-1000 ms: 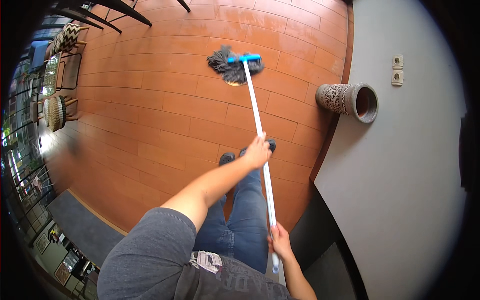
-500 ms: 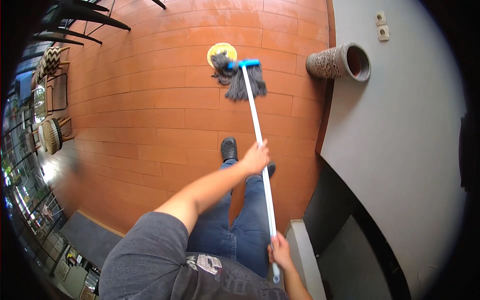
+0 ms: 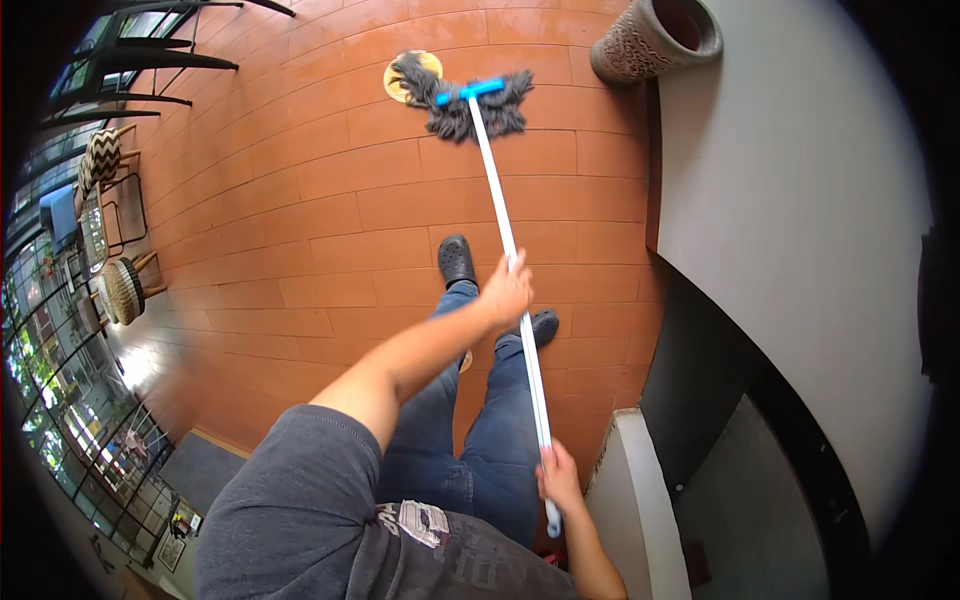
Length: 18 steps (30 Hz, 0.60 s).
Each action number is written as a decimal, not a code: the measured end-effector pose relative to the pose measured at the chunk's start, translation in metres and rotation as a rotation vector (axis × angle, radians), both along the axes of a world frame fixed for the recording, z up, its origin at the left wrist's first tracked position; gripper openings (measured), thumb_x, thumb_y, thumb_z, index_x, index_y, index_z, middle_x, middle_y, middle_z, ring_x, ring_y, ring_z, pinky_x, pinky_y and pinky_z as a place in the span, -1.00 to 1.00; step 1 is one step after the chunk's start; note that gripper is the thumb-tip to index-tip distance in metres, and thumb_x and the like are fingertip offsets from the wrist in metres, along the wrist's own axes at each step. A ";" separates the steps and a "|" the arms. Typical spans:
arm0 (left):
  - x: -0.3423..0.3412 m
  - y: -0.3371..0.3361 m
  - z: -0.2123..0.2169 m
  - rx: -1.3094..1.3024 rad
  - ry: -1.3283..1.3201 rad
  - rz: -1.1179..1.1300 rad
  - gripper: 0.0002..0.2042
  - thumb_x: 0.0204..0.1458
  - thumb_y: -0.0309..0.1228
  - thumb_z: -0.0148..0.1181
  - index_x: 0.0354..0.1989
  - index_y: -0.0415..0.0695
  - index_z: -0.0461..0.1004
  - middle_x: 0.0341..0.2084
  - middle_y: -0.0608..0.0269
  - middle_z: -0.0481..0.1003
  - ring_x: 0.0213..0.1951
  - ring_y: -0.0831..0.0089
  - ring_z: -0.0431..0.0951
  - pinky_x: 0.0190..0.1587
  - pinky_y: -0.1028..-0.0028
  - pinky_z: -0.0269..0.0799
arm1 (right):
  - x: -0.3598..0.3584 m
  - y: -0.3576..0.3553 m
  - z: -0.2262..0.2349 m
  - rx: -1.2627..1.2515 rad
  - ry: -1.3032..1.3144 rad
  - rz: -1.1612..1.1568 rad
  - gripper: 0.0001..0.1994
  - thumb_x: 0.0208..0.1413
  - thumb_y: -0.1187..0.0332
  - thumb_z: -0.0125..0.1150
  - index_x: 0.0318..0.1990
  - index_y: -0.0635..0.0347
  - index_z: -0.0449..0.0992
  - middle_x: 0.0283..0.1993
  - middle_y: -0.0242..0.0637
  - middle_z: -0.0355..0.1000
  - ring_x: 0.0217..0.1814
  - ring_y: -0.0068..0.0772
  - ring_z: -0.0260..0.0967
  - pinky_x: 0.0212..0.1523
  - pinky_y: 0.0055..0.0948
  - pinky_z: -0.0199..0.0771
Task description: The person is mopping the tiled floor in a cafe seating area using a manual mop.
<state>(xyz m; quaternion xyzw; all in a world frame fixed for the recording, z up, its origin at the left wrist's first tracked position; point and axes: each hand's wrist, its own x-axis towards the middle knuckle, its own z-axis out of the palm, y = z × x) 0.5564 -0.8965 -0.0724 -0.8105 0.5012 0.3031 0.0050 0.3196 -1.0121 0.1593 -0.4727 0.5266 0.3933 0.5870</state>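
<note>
A mop with a white pole [image 3: 497, 190], a blue head bar [image 3: 470, 92] and grey strands [image 3: 453, 126] slants across the floor in front of me. Fingers closed, my left hand [image 3: 508, 292] wraps the pole around its middle. Lower down, my right hand [image 3: 560, 476] grips it close to the pale end cap. The strands lie spread to both sides of the bar on the orange tiles. On the left they cover part of a round yellow disc [image 3: 394, 84] on the floor.
A patterned clay-coloured pot [image 3: 632, 48] stands by the wall at the upper right. Black chair legs [image 3: 170, 60] reach in at the upper left, with a woven stool [image 3: 122, 290] below. A white ledge [image 3: 640, 480] is beside my right arm. My black clogs [image 3: 456, 260] stand on the tiles.
The mop strands, trailing toward me before, are now fanned out along the bar. Both hands keep their hold on the pole. The whole view has shifted, and my right clog shows more fully.
</note>
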 end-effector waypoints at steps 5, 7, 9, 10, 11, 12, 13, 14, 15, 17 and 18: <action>-0.148 -0.044 0.084 -0.004 0.355 -0.124 -0.71 0.04 -0.27 0.01 -0.22 -0.11 0.60 -0.06 -0.04 0.41 0.29 -0.30 0.06 0.20 -0.38 -0.05 | -0.138 -0.026 0.103 -0.054 0.118 0.015 -0.81 0.33 0.25 -0.10 -0.21 0.12 0.40 -0.72 -0.51 0.17 -0.78 -0.68 0.09 -0.80 -0.57 0.03; -0.196 -0.049 0.099 -0.055 0.450 -0.075 -0.71 0.08 -0.28 -0.05 -0.22 -0.08 0.60 -0.05 -0.03 0.41 0.30 -0.22 0.09 0.21 -0.39 -0.12 | -0.211 -0.017 0.129 -0.300 0.076 -0.020 -0.77 0.25 0.25 0.07 -0.18 0.24 0.50 -0.65 -0.43 0.22 -0.64 -0.54 0.11 -0.58 -0.43 0.22; -0.208 -0.064 0.104 -0.076 0.455 -0.074 -0.71 0.08 -0.29 -0.06 -0.21 -0.09 0.60 -0.04 0.01 0.42 0.29 -0.18 0.10 0.22 -0.37 -0.12 | -0.241 -0.032 0.129 -0.171 0.057 -0.014 -0.55 0.28 0.06 0.03 0.21 0.09 0.38 -0.63 -0.49 0.24 -0.66 -0.61 0.07 -0.66 -0.50 0.12; -0.205 -0.066 0.094 -0.101 0.416 -0.070 -0.71 0.06 -0.28 -0.03 -0.21 -0.09 0.60 -0.04 0.04 0.43 0.29 -0.15 0.12 0.23 -0.33 -0.11 | -0.225 -0.043 0.125 -0.096 0.124 -0.105 -0.57 0.28 0.11 0.04 0.21 0.09 0.37 -0.62 -0.47 0.25 -0.66 -0.58 0.08 -0.67 -0.47 0.12; -0.196 -0.062 0.084 -0.060 0.373 -0.078 -0.72 0.05 -0.28 -0.02 -0.21 -0.08 0.60 -0.04 0.04 0.43 0.29 -0.14 0.12 0.24 -0.32 -0.10 | -0.173 -0.053 0.119 -0.057 0.080 0.077 -0.81 0.34 0.29 -0.14 -0.17 0.15 0.39 -0.73 -0.48 0.19 -0.80 -0.64 0.10 -0.79 -0.55 0.08; -0.184 -0.066 0.075 -0.040 0.333 -0.093 -0.72 0.04 -0.28 0.00 -0.20 -0.07 0.60 -0.03 0.05 0.43 0.29 -0.12 0.12 0.24 -0.30 -0.09 | -0.159 -0.056 0.108 -0.068 0.069 0.045 -0.81 0.33 0.28 -0.13 -0.17 0.14 0.40 -0.73 -0.50 0.16 -0.79 -0.67 0.08 -0.79 -0.56 0.04; -0.165 -0.070 0.072 -0.053 0.272 -0.090 -0.76 -0.01 -0.30 0.04 -0.24 -0.06 0.59 -0.05 0.04 0.42 0.28 -0.07 0.15 0.23 -0.28 -0.05 | -0.152 -0.057 0.097 -0.081 0.066 0.007 -0.81 0.33 0.27 -0.11 -0.17 0.13 0.41 -0.73 -0.52 0.14 -0.79 -0.69 0.06 -0.80 -0.58 0.00; -0.142 -0.069 0.056 -0.083 0.196 -0.076 -0.77 -0.05 -0.30 0.08 -0.27 -0.07 0.59 -0.08 0.05 0.44 0.27 -0.06 0.16 0.22 -0.25 -0.01 | -0.133 -0.060 0.078 -0.051 0.056 -0.015 -0.81 0.33 0.28 -0.12 -0.14 0.14 0.41 -0.74 -0.53 0.13 -0.79 -0.70 0.05 -0.80 -0.58 -0.01; -0.117 -0.070 0.038 -0.113 0.141 -0.047 -0.78 -0.07 -0.30 0.10 -0.29 -0.06 0.59 -0.11 0.07 0.46 0.26 -0.06 0.17 0.21 -0.21 0.02 | -0.114 -0.063 0.056 -0.026 0.047 -0.038 -0.81 0.34 0.29 -0.13 -0.12 0.14 0.41 -0.74 -0.53 0.12 -0.79 -0.70 0.04 -0.79 -0.59 -0.03; -0.055 -0.070 0.003 -0.061 -0.113 -0.104 -0.79 -0.08 -0.31 0.10 -0.30 -0.05 0.59 -0.18 0.17 0.48 0.26 0.00 0.20 0.22 -0.15 0.04 | -0.069 -0.061 0.005 -0.009 -0.099 -0.102 -0.79 0.35 0.31 -0.14 -0.02 0.15 0.39 -0.74 -0.56 0.06 -0.78 -0.74 -0.01 -0.79 -0.59 -0.04; -0.024 -0.064 -0.016 -0.060 -0.231 -0.082 -0.79 -0.07 -0.31 0.10 -0.28 0.00 0.60 -0.17 0.19 0.49 0.27 0.03 0.19 0.23 -0.12 0.04 | -0.039 -0.057 -0.016 0.003 -0.139 -0.101 -0.77 0.35 0.30 -0.14 0.02 0.16 0.37 -0.73 -0.57 0.05 -0.80 -0.74 -0.05 -0.81 -0.59 -0.07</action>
